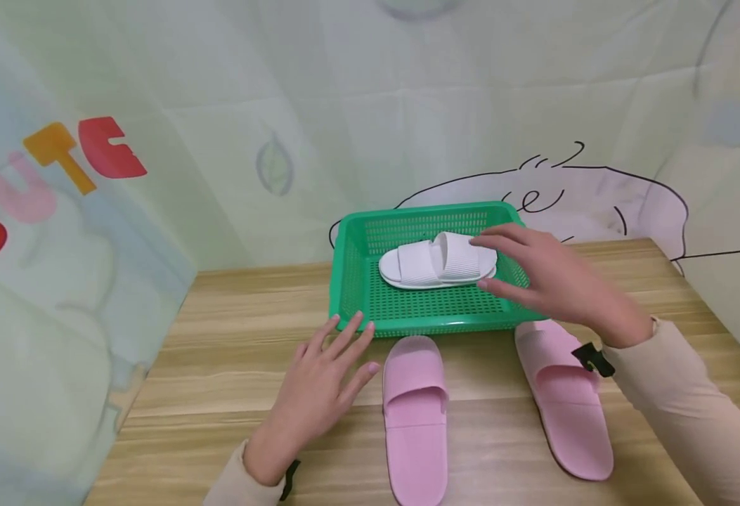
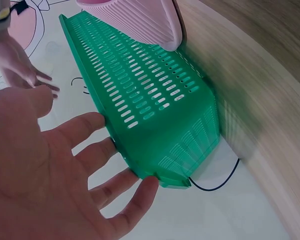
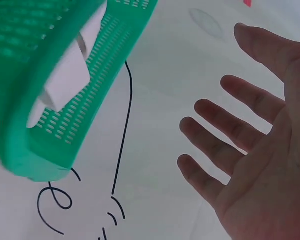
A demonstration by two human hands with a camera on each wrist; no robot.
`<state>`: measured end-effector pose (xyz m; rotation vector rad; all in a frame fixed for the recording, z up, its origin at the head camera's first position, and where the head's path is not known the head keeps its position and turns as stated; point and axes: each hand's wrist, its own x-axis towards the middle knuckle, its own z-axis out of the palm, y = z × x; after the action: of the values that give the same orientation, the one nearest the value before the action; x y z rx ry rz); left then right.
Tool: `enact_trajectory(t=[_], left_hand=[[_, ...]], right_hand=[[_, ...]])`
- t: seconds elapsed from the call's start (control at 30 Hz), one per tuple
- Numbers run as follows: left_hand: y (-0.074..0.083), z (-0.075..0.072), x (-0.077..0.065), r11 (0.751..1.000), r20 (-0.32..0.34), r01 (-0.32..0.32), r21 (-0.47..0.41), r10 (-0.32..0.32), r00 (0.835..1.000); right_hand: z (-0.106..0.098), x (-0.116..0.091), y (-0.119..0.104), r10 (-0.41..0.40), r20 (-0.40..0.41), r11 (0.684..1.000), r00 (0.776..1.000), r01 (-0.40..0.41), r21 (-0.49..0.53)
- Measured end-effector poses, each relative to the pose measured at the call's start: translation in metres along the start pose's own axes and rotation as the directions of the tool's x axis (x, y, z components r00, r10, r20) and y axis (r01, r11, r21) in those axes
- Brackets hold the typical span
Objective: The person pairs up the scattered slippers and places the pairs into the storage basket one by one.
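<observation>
A green perforated plastic basket stands on the wooden table against the backdrop. In it lies white footwear with two ribbed straps showing, lengthwise from left to right. My left hand has its fingers extended at the basket's front left corner; in the left wrist view the fingertips meet the green rim. Over the basket's right end hovers my right hand, palm down, fingers spread around nothing. The right wrist view shows a gap between its fingers and the basket.
Two pink slippers lie in front of the basket, toes toward it: one near the middle, the other to the right, partly under my right forearm. A printed cloth backdrop rises behind the table.
</observation>
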<state>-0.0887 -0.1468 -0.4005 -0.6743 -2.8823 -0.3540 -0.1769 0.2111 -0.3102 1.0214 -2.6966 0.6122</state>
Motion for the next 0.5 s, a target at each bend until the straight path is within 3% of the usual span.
enact_trajectory(t=[0.3, 0.5], left_hand=[[0.000, 0.001, -0.002, 1.000, -0.017, -0.009, -0.006, 0.009, 1.000], [-0.001, 0.004, -0.002, 1.000, -0.027, -0.014, -0.011, 0.014, 1.000]], right_hand=[[0.030, -0.062, -0.011, 0.026, -0.054, 0.978, 0.998, -0.037, -0.206], [0.050, -0.084, -0.016, 0.024, -0.086, 0.970, 0.996, -0.044, -0.239]])
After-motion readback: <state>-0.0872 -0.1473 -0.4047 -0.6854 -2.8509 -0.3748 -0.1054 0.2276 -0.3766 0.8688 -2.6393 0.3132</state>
